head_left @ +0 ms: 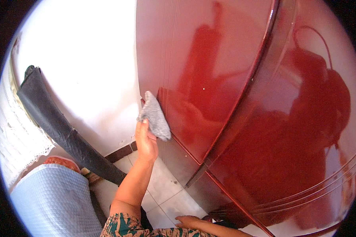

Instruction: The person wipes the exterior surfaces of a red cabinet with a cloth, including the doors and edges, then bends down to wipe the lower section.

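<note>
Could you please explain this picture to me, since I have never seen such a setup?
There is no machine here: a person works bare-handed, and this one wide view comes from a camera worn on their head, looking down. The left hand holds a grey cloth by the left edge of a glossy red panel; whether cloth and panel touch is unclear. The right hand is low, with nothing visibly held. Dark shapes on the panel look like reflections. A long black bundle slants near light blue quilted fabric.

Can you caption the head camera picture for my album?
A left hand holds up a grey cloth by shiny red panels.
</note>
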The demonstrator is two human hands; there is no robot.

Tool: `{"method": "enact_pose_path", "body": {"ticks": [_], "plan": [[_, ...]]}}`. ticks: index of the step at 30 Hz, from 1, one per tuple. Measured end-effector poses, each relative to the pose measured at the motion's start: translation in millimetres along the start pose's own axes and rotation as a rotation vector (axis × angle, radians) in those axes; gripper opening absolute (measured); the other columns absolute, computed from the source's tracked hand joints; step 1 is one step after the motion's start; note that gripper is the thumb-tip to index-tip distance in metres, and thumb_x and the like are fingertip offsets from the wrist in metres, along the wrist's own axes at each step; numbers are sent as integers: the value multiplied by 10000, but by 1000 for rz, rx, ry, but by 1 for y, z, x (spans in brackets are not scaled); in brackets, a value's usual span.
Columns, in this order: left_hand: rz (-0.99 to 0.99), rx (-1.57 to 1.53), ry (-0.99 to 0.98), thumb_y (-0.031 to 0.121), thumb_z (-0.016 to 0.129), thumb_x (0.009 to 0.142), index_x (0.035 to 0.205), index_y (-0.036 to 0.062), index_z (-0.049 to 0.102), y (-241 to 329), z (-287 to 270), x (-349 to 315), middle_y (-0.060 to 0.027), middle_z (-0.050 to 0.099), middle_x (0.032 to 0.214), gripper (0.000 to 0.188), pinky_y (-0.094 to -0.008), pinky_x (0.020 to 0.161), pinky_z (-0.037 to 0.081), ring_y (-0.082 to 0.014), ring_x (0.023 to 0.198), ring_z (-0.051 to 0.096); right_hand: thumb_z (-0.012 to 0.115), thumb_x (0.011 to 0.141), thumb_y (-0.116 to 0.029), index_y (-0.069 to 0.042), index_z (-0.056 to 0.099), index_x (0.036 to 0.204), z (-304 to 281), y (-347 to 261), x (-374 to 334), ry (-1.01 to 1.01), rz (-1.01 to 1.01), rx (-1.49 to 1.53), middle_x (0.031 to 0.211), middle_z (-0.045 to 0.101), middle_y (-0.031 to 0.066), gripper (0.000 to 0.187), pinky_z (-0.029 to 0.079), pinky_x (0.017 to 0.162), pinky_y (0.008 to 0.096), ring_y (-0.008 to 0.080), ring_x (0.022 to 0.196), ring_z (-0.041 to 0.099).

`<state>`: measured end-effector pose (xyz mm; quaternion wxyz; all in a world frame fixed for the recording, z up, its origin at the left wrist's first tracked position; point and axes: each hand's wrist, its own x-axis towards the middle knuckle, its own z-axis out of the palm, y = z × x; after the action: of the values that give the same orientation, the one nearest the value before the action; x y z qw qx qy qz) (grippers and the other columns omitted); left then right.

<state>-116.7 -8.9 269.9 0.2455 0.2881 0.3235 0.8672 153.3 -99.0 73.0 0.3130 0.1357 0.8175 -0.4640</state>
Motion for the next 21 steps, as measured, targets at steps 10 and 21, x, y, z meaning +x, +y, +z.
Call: {"method": "enact_pose_path", "body": {"ticks": [10,21], "plan": [[19,94,-2,4,401,883,1328,21,409,-16,37,12,-83,475,1286,445,-332,1057,314,-212,1206,444,474,938,-456,-16,425,1343,5,9,3,7,-26,-24,1262,539,240,601,421,965,446,381,1164,521],[501,741,-60,154,262,955,1461,0,193,-34,64,18,-189,99,1552,533,-416,1167,48,-323,1446,58,541,910,-422,-15,495,1216,29,32,25,157,-169,-35,1060,620,247,511,467,849,497,404,1017,593]]}}
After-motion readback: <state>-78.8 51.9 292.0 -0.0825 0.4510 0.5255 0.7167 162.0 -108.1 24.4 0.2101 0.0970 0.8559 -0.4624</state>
